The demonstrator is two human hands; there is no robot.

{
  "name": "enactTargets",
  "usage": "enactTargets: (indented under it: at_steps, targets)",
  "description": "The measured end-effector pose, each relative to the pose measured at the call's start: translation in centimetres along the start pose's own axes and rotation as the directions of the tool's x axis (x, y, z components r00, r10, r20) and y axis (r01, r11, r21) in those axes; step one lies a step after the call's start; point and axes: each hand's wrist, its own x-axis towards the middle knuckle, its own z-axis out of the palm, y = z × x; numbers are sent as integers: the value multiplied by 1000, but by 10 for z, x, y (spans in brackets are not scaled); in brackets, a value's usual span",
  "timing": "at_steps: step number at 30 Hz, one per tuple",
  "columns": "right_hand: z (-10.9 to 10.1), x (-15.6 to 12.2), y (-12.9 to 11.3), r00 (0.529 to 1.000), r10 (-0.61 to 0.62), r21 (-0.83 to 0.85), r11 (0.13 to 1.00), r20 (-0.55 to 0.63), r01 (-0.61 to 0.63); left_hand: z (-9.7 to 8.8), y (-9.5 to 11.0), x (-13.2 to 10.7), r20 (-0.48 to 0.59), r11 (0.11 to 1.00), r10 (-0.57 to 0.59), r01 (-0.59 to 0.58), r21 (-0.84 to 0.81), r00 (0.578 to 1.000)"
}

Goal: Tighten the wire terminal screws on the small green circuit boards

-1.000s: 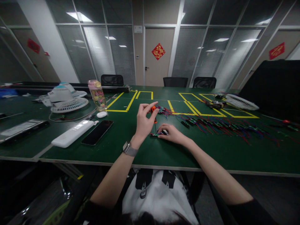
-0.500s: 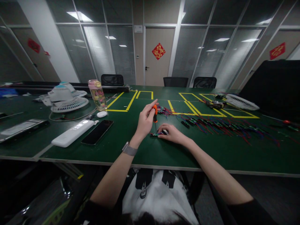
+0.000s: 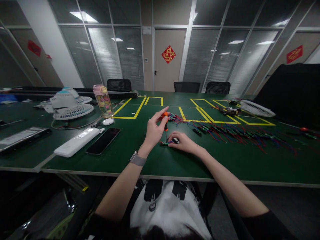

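My left hand (image 3: 156, 128) is closed around the orange and black handle of a screwdriver (image 3: 166, 127). The screwdriver stands nearly upright, its thin shaft reaching down to a small green circuit board (image 3: 163, 143) on the table. With its fingers on the board's right end, my right hand (image 3: 182, 141) pinches the board and hides part of it. Some thin wires show by those fingers. Beyond my hands lies a bundle of red and blue wires (image 3: 177, 117) with small boards.
On the green table (image 3: 140, 163), several wired circuit boards (image 3: 232, 131) lie in a row to the right. A black phone (image 3: 103, 141), a white power strip-like bar (image 3: 77, 142), a bottle (image 3: 103, 101) and a white fan (image 3: 71, 106) stand left. Yellow tape marks rectangles.
The view has shifted very slightly. My left thumb and fingers have turned a little on the screwdriver handle; my right hand stays on the board.
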Motion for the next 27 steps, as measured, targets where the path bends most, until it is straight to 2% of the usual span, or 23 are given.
enactTargets:
  at_steps: [4,10,14,16,20,22,27]
  targets:
    - [0,0,0,1000,-4,15,1000,0,4,-1,0,0,-72,981,80,-66,181,994]
    - [0,0,0,1000,-8,18,1000,-2,8,0,1,0,30,1000,-11,11,-19,999]
    - [0,0,0,1000,-10,24,1000,-5,11,0,2,-1,-51,977,96,-84,198,994]
    - [0,0,0,1000,-9,27,1000,-7,9,0,2,-2,-66,963,117,-97,253,991]
    - [-1,0,-1,1000,-2,18,1000,-1,2,1,0,-1,9,998,34,-34,57,999]
    - [-1,0,-1,1000,-4,11,1000,0,4,1,0,-1,14,1000,8,-8,6,1000]
    - [-1,0,-1,1000,-3,21,1000,2,3,0,0,-1,-93,964,106,-80,252,990]
